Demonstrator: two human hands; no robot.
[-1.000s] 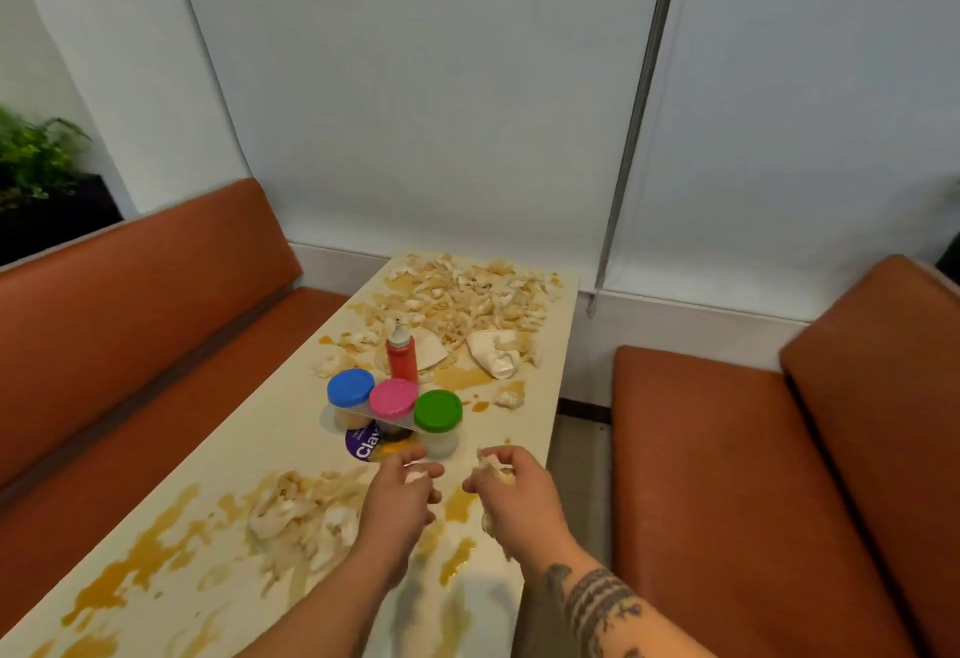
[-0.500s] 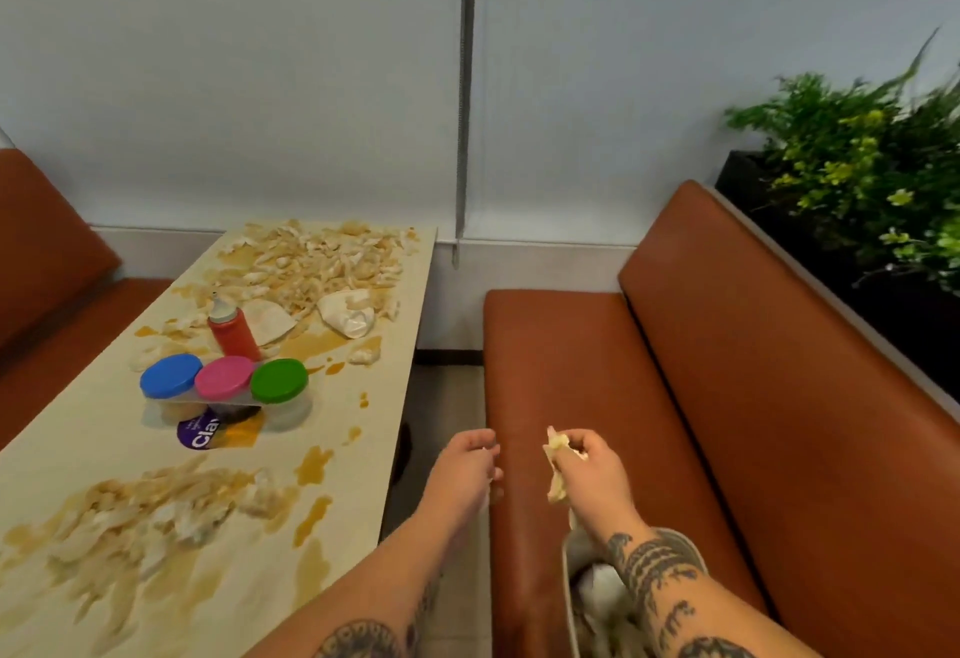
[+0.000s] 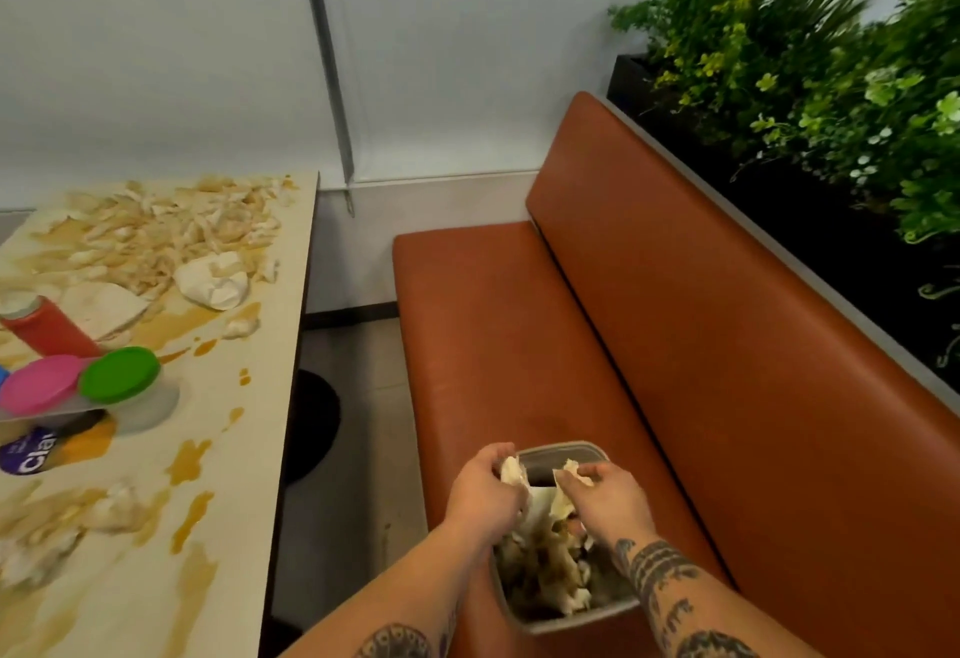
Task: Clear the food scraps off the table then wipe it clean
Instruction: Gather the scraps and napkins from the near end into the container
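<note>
Both of my hands hover over a small grey bin (image 3: 563, 451) standing on the orange bench seat. My left hand (image 3: 483, 493) grips a pale food scrap (image 3: 511, 470) above the bin's left rim. My right hand (image 3: 608, 496) pinches another pale scrap (image 3: 569, 470) over the bin's middle. The bin holds a heap of brownish and white scraps (image 3: 545, 569). To the left, the cream table (image 3: 218, 449) carries a big pile of scraps (image 3: 171, 231) at its far end, another smeared pile (image 3: 57, 522) nearer me, and orange sauce stains.
On the table stand a red squeeze bottle (image 3: 44, 327), tubs with pink (image 3: 41, 382) and green (image 3: 119, 374) lids, and a purple label (image 3: 28, 452). The orange bench (image 3: 675, 345) has a planter with green plants (image 3: 810, 64) behind its backrest. A tiled floor gap separates table and bench.
My view has swung right from the table to the bench. Both hands carried scraps from the table's near edge across the gap and now hold them over the bin.
</note>
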